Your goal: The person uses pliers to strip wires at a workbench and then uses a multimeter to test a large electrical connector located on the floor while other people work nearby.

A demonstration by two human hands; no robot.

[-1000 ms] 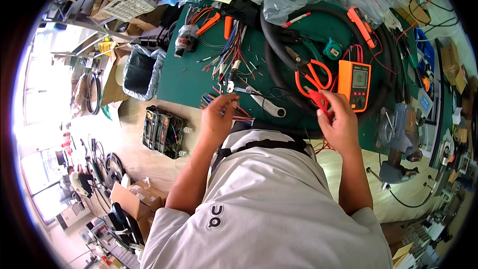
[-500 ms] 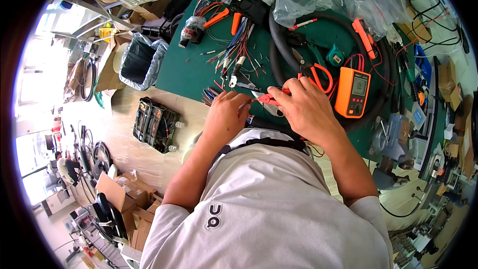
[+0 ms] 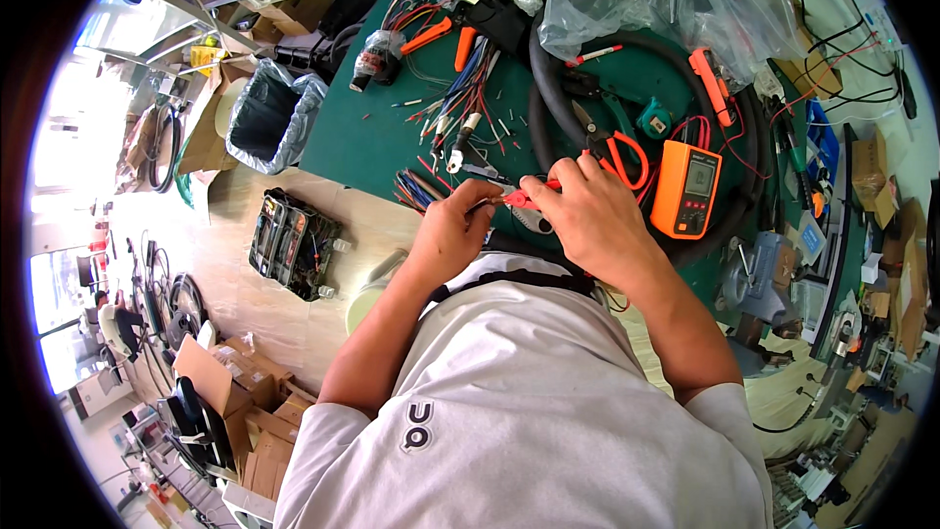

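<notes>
My left hand (image 3: 452, 230) is closed in a pinch at the table's near edge, on a thin wire (image 3: 496, 200) whose end meets the red tool. My right hand (image 3: 599, 211) is wrapped round a small red clip-like tool (image 3: 521, 199), its nose pointing left at the wire. The fingers cover much of both. Beside my left hand lies a bundle of coloured wires (image 3: 419, 188). Beyond the hands are a larger wire bundle (image 3: 460, 98) and a cable with a metal lug (image 3: 460, 145). Orange-handled scissors (image 3: 630, 159) lie just past my right hand.
An orange multimeter (image 3: 687, 191) with leads stands right of my hands, within a thick black cable loop (image 3: 551, 79). An orange clamp-shaped tool (image 3: 712, 87) lies farther off. A bench vise (image 3: 764, 279) is at the right edge. A lined bin (image 3: 269, 118) and black case (image 3: 294, 243) stand left.
My hands keep almost the same place, the red tool and the wire still meeting between them. The view has shifted slightly, moving the surroundings a little left.
</notes>
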